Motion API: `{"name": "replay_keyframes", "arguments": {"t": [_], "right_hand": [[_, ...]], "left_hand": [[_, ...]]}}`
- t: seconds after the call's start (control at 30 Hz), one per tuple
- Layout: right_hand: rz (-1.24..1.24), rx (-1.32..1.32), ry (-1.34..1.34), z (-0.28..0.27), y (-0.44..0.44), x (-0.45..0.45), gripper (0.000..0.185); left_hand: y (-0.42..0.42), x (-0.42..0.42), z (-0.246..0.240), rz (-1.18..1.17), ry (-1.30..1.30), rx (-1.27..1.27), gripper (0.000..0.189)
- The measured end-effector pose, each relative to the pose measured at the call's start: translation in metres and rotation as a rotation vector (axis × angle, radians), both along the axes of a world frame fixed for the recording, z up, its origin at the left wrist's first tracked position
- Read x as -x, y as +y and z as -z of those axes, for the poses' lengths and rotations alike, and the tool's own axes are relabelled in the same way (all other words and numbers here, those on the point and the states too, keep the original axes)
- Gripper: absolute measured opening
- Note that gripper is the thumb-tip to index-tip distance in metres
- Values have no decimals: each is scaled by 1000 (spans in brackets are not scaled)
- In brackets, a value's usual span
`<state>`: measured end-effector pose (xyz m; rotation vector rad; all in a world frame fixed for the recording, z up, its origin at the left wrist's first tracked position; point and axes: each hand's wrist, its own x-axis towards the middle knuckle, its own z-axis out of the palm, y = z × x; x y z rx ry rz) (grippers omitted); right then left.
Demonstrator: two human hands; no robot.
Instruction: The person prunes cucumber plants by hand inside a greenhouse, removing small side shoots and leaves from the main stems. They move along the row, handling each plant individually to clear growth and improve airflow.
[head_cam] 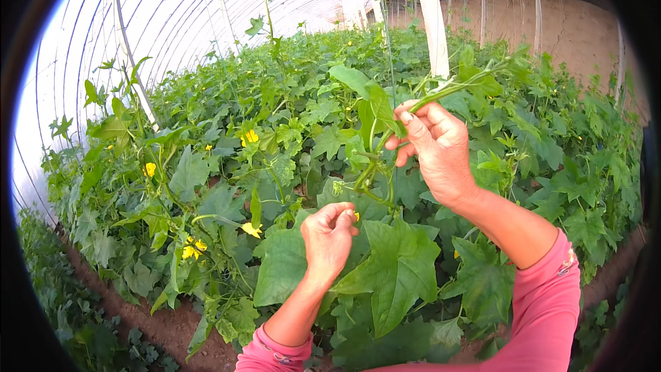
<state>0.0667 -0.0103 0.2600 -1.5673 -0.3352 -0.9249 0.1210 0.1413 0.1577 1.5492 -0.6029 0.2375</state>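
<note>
My right hand (439, 147) pinches a green vine stem (446, 92) between thumb and fingers. The stem's tip leans up to the right, and its lower part bends down among leaf stalks and tendrils. A folded green leaf (381, 106) hangs beside my fingertips. Lower and to the left, my left hand (329, 237) is closed, thumb against the curled fingers, with nothing plainly visible in it. A bit of yellow flower (357, 216) shows right by its fingertips. A curly tendril (337, 187) is just above that hand. Below it spreads a broad lobed leaf (395, 268).
Dense leafy vines with yellow flowers (193, 248) fill the greenhouse. A thin green string (391, 57) hangs behind the held stem. A pale post (433, 20) stands beyond my right hand. Bare soil (173, 328) shows at lower left; an earthen wall (563, 31) runs along the right.
</note>
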Motion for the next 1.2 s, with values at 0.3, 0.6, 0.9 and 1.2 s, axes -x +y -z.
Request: {"name": "replay_keyframes", "arguments": {"t": [0.3, 0.6, 0.9, 1.2], "right_hand": [[-178, -62, -59, 12, -22, 18, 27], [-225, -70, 0, 10, -26, 19, 29], [-171, -148, 168, 7, -16, 6, 25], [-205, 22, 414, 6, -9, 0, 29]], "left_hand": [[-1, -16, -61, 440, -363, -213, 31], [-25, -17, -60, 418, -536, -307, 58], [-15, -9, -89, 428, -65, -235, 48], [-9, -7, -76, 339, -78, -59, 10]]}}
